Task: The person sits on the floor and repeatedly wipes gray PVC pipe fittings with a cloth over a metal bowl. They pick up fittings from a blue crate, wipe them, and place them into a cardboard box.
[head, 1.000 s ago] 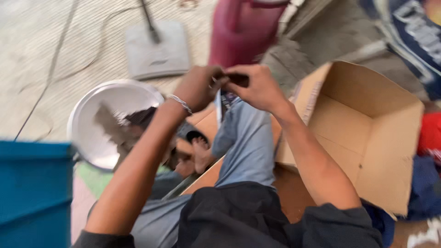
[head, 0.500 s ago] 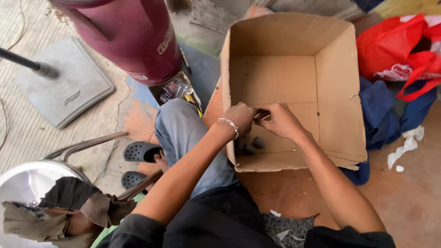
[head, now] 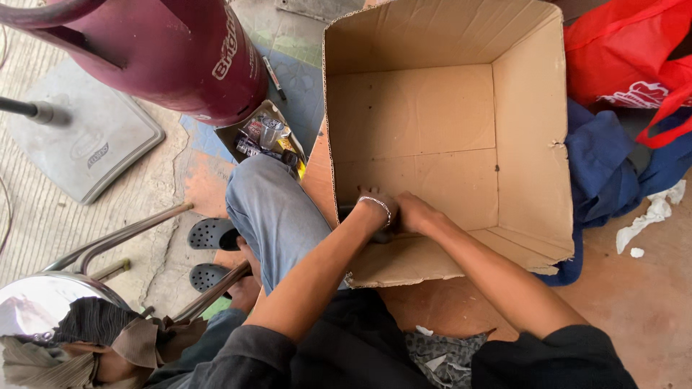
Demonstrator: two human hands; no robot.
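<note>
Both hands press together low against the near wall of the open brown cardboard box (head: 447, 137), and whether either one grips anything cannot be told, since the fingers dip behind the near flap and a small dark shape between them is too hidden to name. The left hand (head: 376, 209), with a thin silver bracelet (head: 379, 205) at its wrist, touches the right hand (head: 414, 213) just beside it. Both forearms reach over the box's bent near flap.

The box stands on the reddish floor with its mouth up, its inner bottom bare and pale. The person's knee in light blue jeans (head: 277, 216) rises just left of the box, touching its corner. Beyond the knee lies a small open tray of crumpled snack wrappers (head: 265, 137), and behind that stands a large dark red gas cylinder (head: 173, 57). A flat grey square base with a pole (head: 86, 144) lies at the far left. Black perforated clogs (head: 210, 234) sit below the knee. At the lower left a shiny round metal basin (head: 36, 306) holds brown and grey cloth. Right of the box lie a red bag (head: 627, 57) and rumpled dark blue cloth (head: 605, 166).
</note>
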